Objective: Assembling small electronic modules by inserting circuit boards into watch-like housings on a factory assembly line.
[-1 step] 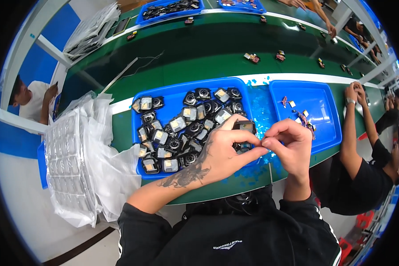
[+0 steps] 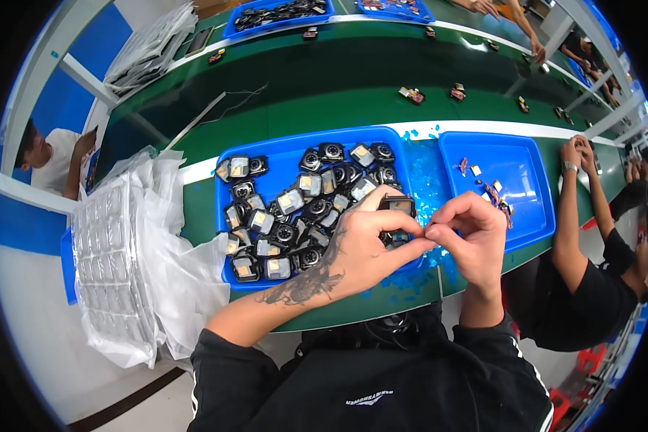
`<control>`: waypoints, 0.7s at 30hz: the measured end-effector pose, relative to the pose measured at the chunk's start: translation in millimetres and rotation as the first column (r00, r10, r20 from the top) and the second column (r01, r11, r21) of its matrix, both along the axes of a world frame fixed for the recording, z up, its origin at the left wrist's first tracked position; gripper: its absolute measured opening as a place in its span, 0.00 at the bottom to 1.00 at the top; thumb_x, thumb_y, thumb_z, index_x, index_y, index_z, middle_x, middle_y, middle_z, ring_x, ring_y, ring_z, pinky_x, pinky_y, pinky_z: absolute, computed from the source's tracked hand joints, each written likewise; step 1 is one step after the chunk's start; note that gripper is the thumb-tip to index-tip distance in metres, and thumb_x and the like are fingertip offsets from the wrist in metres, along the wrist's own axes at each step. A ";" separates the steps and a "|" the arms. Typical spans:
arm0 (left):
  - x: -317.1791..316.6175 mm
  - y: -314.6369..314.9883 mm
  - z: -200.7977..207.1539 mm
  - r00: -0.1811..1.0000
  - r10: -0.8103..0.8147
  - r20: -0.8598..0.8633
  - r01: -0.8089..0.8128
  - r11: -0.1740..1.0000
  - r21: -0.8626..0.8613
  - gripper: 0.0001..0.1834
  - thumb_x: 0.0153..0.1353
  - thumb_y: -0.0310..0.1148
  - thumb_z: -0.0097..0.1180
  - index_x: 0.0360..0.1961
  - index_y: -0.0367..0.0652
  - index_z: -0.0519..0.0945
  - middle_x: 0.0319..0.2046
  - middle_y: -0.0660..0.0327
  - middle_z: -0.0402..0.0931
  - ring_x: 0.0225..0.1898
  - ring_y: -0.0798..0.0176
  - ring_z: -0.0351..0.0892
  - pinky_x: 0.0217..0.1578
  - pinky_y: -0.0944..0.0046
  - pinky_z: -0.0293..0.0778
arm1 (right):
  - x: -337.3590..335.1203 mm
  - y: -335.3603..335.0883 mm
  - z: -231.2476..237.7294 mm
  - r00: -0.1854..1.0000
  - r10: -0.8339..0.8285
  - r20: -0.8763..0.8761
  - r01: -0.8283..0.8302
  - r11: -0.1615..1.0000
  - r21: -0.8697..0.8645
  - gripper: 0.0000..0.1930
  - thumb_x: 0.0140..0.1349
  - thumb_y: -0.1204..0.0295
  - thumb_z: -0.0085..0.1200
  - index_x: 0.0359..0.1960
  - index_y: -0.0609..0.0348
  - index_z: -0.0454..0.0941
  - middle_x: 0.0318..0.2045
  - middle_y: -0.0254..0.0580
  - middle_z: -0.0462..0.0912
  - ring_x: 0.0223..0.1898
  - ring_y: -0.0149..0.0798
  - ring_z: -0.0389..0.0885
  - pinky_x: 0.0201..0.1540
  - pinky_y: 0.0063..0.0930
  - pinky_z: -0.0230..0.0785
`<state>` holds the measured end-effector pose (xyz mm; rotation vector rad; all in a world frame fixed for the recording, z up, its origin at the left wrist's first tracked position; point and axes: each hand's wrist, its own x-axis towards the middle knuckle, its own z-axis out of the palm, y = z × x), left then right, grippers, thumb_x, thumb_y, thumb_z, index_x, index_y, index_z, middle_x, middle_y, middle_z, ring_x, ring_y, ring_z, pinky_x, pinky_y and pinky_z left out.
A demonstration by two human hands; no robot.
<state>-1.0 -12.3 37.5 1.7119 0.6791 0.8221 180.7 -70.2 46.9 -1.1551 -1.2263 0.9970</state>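
Observation:
My left hand (image 2: 367, 241) is closed around a black smartwatch case (image 2: 398, 204), whose upper part shows past the fingers. The left thumb and index finger pinch forward at the same time. Touching those fingertips, the thumb and index finger of my right hand (image 2: 471, 234) are pressed together; whatever lies between them is too small to make out. Under and left of my left hand is a blue tray (image 2: 273, 146) filled with many black watch cases (image 2: 290, 200), some showing pale squares inside. My left hand hides the tray's lower right part.
A second blue tray (image 2: 515, 169) on the right holds small parts with wires (image 2: 495, 194). Blue scraps (image 2: 425, 169) litter the strip between the trays. Plastic-wrapped blister trays (image 2: 108, 252) stand at left. Loose parts lie on the green belt (image 2: 302, 108). A co-worker's arms (image 2: 572, 194) are at right.

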 end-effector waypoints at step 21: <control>10.5 9.6 -25.1 0.964 0.100 0.248 0.012 0.910 -0.414 0.08 0.58 0.28 0.63 0.34 0.32 0.83 0.30 0.62 0.79 0.32 0.74 0.77 0.30 0.74 0.72 | 29.7 29.6 -41.0 0.494 -0.185 0.849 0.178 0.978 0.110 0.12 0.56 0.76 0.59 0.43 0.60 0.80 0.36 0.48 0.80 0.36 0.57 0.79 0.41 0.42 0.72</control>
